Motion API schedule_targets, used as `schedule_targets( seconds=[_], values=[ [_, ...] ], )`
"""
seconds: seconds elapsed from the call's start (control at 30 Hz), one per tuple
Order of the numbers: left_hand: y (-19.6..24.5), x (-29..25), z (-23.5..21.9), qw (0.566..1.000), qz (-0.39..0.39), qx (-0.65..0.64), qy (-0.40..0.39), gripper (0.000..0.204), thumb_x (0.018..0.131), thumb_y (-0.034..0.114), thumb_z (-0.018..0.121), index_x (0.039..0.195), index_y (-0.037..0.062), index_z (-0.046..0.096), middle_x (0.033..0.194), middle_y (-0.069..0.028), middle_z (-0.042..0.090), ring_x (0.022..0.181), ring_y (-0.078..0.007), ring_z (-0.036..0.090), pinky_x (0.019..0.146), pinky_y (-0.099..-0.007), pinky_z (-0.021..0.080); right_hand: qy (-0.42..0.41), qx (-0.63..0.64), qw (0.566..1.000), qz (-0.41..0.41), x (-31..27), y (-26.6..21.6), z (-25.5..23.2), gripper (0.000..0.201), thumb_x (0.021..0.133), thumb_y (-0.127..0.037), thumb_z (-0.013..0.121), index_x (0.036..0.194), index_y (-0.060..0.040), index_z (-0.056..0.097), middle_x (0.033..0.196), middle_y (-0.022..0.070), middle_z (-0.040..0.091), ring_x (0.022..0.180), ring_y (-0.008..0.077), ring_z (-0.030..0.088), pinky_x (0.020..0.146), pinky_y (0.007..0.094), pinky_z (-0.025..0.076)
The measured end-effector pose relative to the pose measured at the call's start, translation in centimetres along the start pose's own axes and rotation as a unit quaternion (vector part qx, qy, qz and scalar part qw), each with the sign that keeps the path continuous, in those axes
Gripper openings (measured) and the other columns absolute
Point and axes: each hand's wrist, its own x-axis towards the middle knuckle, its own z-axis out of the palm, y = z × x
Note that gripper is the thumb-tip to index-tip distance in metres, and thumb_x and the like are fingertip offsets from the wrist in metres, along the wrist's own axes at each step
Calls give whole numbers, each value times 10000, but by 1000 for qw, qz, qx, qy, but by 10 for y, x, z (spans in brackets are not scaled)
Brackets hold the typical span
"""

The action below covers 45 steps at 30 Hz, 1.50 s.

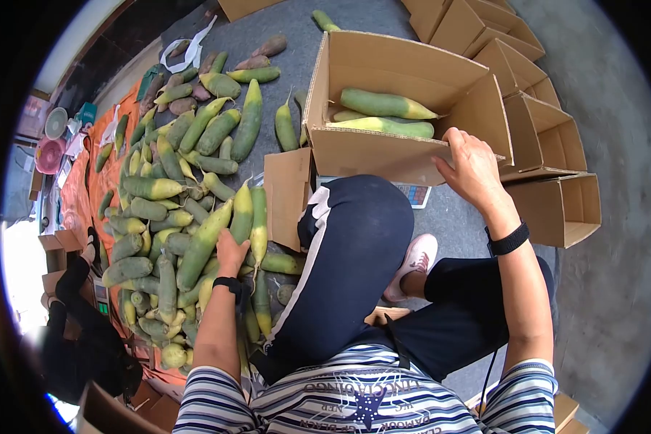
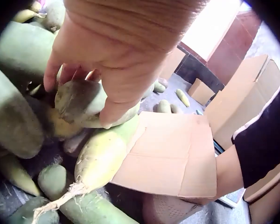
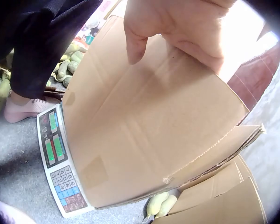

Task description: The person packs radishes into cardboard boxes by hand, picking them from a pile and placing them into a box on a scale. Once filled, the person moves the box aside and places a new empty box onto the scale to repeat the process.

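Note:
My left hand (image 1: 231,254) is at the right side of a heap of green radishes (image 1: 148,210). The left wrist view shows this hand (image 2: 116,56) with fingers and thumb curled round a green radish (image 2: 81,100); another radish (image 2: 102,154) with a pale yellow end and a root lies just below it. My right hand (image 1: 474,166) grips the near right rim of an open cardboard box (image 1: 405,155) holding several radishes (image 1: 387,105). In the right wrist view the hand's (image 3: 177,28) thumb lies against the box's outer wall (image 3: 154,112).
A digital scale (image 3: 63,163) sits under the box. Several empty cartons (image 1: 550,137) stand on the right. A cardboard flap (image 1: 286,199) is between heap and knee. Another person in dark clothes (image 1: 87,340) is at the lower left.

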Motion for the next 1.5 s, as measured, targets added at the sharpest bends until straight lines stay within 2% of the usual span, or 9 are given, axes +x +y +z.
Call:
schedule_targets(
  seconds=[0.17, 0.27, 0.4, 0.6, 0.83, 1.13, 1.17, 1.37, 1.5],
  values=[
    [7, 12, -6, 998, -3, -26, -56, 668, 698, 398, 776, 1170, -2, 522, 1044, -167, 638, 894, -343, 633, 784, -421, 524, 6, 0, 1000, 2, -2, 2, 1, 359, 766, -233, 718, 946, -8, 504, 845, 150, 608, 841, 319, 618, 743, 427, 481],
    [45, 0, -65, 869, -183, -427, -172, 505, 754, 417, 731, 1079, 57, 588, 931, -83, 648, 792, -212, 627, 666, -334, 505, 20, -5, 1000, -10, -2, 2, 3, 360, 769, -239, 716, 945, -10, 502, 834, 150, 607, 832, 317, 620, 740, 426, 483],
    [91, -14, -128, 830, -91, -539, -111, 433, 806, 332, 716, 1108, 42, 605, 986, -46, 635, 830, -116, 588, 706, -266, 484, 22, -7, 1000, -7, -2, 2, 3, 354, 773, -243, 714, 940, -13, 502, 833, 149, 608, 829, 314, 622, 739, 427, 483],
    [188, -25, -241, 857, 341, -386, 10, 553, 778, 268, 726, 1198, -39, 538, 1082, -81, 621, 957, -135, 575, 840, -295, 461, 13, -13, 1000, -2, -2, 2, 2, 354, 776, -251, 711, 943, -15, 506, 850, 146, 614, 838, 308, 625, 746, 424, 486],
    [315, -12, -252, 832, 406, -377, -28, 529, 827, 345, 692, 1191, -11, 549, 1047, -90, 607, 931, -140, 574, 796, -312, 478, 12, -7, 1000, -5, -4, 3, 5, 375, 770, -259, 716, 965, -13, 510, 865, 141, 616, 849, 305, 624, 752, 423, 486],
    [158, 13, -161, 942, 235, -239, -35, 349, 892, 257, 650, 1117, 6, 561, 904, -94, 621, 831, -145, 589, 742, -299, 485, 16, -10, 1000, -6, -4, 4, 5, 409, 750, -261, 732, 988, -8, 515, 892, 138, 627, 867, 302, 627, 753, 424, 488],
    [123, 9, -129, 942, 274, -193, 11, 388, 871, 281, 652, 1095, -18, 545, 908, -196, 620, 814, -305, 616, 719, -390, 493, 19, -7, 1000, -7, -4, 5, 7, 418, 747, -264, 737, 991, -7, 516, 889, 138, 628, 861, 300, 629, 748, 420, 490],
    [46, -92, -41, 912, 135, 120, -369, 443, 785, 353, 679, 1035, 8, 561, 1057, -247, 612, 1003, -405, 596, 871, -468, 477, 17, -6, 1000, -11, -3, 1, 4, 393, 761, -252, 729, 975, -2, 515, 869, 151, 619, 852, 314, 627, 745, 423, 488],
    [25, -97, -20, 973, 143, 23, -179, 398, 770, 295, 674, 1015, 3, 560, 1012, -229, 593, 972, -401, 580, 838, -476, 480, 3, -10, 1000, -1, -5, 0, 2, 375, 772, -244, 722, 966, -3, 510, 868, 157, 618, 858, 321, 622, 750, 430, 482]
  ],
)
